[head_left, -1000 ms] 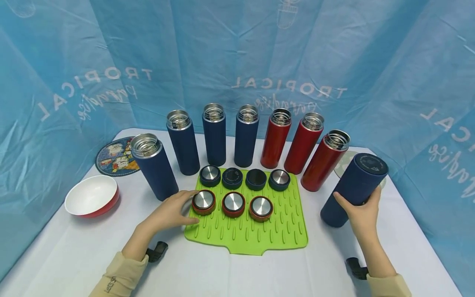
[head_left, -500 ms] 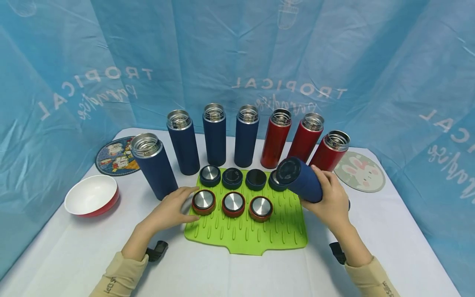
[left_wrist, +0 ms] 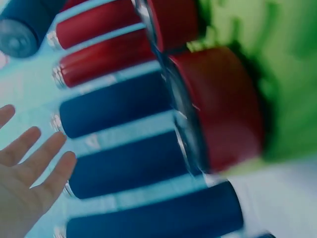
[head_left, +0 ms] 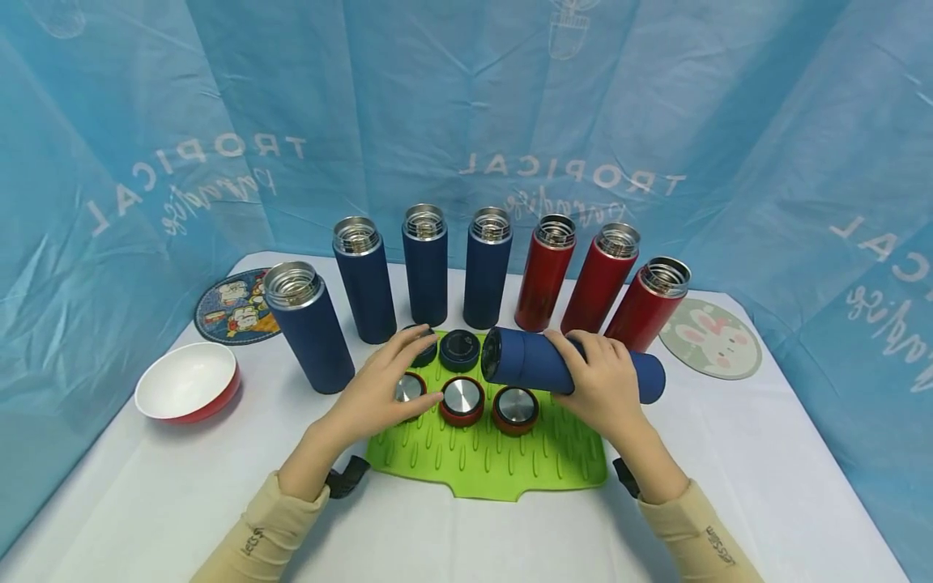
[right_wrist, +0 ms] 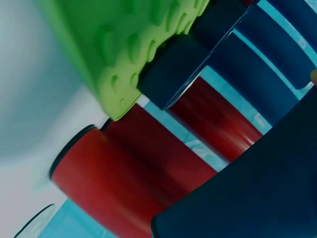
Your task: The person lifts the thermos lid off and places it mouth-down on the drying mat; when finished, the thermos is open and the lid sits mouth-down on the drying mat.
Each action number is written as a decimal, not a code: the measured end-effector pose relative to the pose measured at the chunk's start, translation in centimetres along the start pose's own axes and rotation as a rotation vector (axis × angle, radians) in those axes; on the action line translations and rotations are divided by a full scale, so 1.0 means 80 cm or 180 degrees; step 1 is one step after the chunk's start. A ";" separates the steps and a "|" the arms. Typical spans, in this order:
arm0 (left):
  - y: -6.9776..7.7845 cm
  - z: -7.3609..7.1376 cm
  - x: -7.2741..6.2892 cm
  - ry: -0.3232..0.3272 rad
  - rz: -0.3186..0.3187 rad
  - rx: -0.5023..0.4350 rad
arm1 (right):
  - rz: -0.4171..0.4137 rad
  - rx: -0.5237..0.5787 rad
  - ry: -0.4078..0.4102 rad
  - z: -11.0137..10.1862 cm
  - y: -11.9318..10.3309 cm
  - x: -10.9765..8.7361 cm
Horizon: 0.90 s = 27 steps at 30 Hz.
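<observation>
My right hand [head_left: 601, 380] grips a navy vacuum bottle [head_left: 539, 360] round its body and holds it lying nearly level above the green mat [head_left: 484, 478]. Its capped end points left. In the right wrist view the bottle [right_wrist: 257, 188] fills the lower right. My left hand [head_left: 379, 385], fingers spread, hovers over the mat's left side and holds nothing. Red-sided lids [head_left: 462, 401] with steel tops sit on the mat's front row. Behind them are navy lids [head_left: 459, 350]; the held bottle and left fingers hide some. The left wrist view shows a red lid [left_wrist: 218, 109] up close.
Uncapped navy bottles [head_left: 425, 275] and red bottles [head_left: 545, 279] stand in an arc behind the mat. A white-and-red bowl [head_left: 185, 380] and a patterned round mat [head_left: 236, 308] lie left. A rabbit mat [head_left: 717, 340] lies at right. Blue cloth [head_left: 466, 105] hangs behind the table.
My right hand has lifted the navy bottle from the table's right side, brought it left over the mat and tipped it level. My left hand has moved right and slightly up.
</observation>
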State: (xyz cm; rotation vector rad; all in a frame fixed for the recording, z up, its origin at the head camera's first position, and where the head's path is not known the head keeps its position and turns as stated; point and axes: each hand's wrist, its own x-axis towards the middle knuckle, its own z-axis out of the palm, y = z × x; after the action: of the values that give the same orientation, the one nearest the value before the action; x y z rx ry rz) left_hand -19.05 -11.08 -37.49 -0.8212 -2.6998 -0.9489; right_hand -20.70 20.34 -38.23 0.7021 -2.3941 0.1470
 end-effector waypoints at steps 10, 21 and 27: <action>0.023 0.027 0.035 -0.0012 0.0271 -0.0323 | -0.0311 -0.0144 0.0043 0.013 -0.016 0.021; 0.027 0.058 0.057 0.0648 0.0054 -0.0460 | -0.0222 -0.0056 -0.0021 0.023 -0.034 0.032; 0.031 0.065 0.063 0.1141 -0.0032 -0.0289 | -0.0194 0.0025 0.0049 0.028 -0.039 0.034</action>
State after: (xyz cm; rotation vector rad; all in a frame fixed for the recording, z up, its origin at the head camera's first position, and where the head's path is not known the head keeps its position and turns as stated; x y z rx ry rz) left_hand -21.81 -4.00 -38.66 -0.5863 -2.3709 -1.1085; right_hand -22.06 15.83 -38.63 0.7741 -2.3559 0.1358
